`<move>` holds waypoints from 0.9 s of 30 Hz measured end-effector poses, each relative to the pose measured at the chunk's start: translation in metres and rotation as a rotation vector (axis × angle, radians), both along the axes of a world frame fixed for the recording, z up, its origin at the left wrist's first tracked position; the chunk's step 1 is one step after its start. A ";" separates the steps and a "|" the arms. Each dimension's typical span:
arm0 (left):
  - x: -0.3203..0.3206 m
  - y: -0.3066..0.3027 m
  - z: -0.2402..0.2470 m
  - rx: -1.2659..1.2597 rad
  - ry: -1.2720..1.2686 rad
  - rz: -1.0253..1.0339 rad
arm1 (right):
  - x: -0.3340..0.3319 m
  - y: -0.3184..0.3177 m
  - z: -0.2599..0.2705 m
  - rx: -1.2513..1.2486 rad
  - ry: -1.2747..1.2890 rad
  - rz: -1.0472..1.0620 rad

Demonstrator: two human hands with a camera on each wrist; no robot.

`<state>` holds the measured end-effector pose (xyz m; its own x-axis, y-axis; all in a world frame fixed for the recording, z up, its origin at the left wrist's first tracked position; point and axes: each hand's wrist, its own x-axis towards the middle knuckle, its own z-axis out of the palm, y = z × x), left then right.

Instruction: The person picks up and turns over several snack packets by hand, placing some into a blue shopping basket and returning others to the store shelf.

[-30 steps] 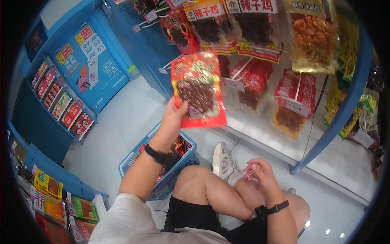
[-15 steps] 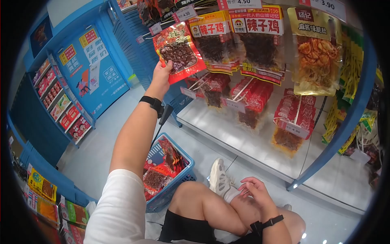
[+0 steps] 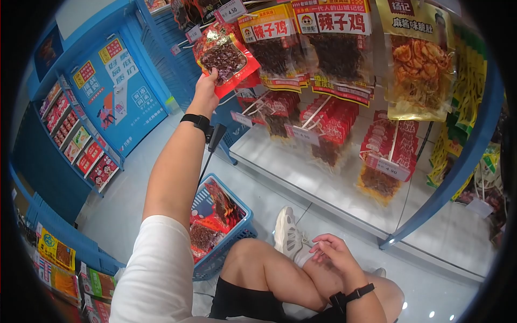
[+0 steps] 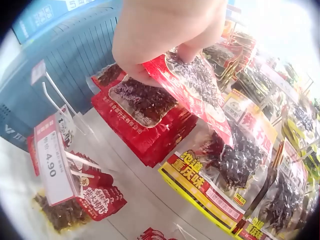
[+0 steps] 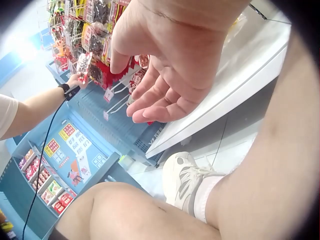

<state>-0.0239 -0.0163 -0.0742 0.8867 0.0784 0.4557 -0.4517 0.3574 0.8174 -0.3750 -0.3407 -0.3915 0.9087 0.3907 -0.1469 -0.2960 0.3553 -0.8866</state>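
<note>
My left hand (image 3: 206,92) is stretched out toward the hanging rack and pinches a red snack packet (image 3: 225,56) by its lower edge, thumb on the front. Dark dried pieces show through the packet's clear window. In the left wrist view, the held packet (image 4: 197,92) is tilted in front of a stack of matching red packets (image 4: 142,117) hanging on the rack. My right hand (image 3: 333,252) is over my lower leg with loosely bent fingers and nothing in it; the right wrist view shows its palm and fingers (image 5: 162,95).
A blue basket (image 3: 245,219) with several red packets (image 3: 207,237) stands on the floor beside my knee. Yellow-and-white packets (image 3: 334,48) and a gold packet (image 3: 420,64) hang to the right. A white bottom shelf (image 3: 323,177) and a curved blue post (image 3: 458,156) edge the rack.
My left hand has carried the red packet up and away from in front of me to the rack, then slightly left in the head view. The right hand has stayed over the leg.
</note>
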 end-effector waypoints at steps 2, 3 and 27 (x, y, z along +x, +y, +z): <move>0.001 0.000 -0.003 -0.005 -0.003 -0.013 | 0.000 0.001 -0.001 -0.002 0.002 0.003; 0.002 0.001 -0.005 -0.009 -0.008 -0.027 | 0.000 0.001 -0.002 0.011 0.000 0.006; -0.058 0.092 -0.100 0.441 0.532 0.498 | 0.000 0.001 0.002 0.013 0.016 0.012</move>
<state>-0.0823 0.0755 -0.1743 0.9003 0.4298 0.0682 0.0124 -0.1820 0.9832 -0.3746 -0.3396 -0.3895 0.9014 0.4039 -0.1558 -0.3143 0.3630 -0.8772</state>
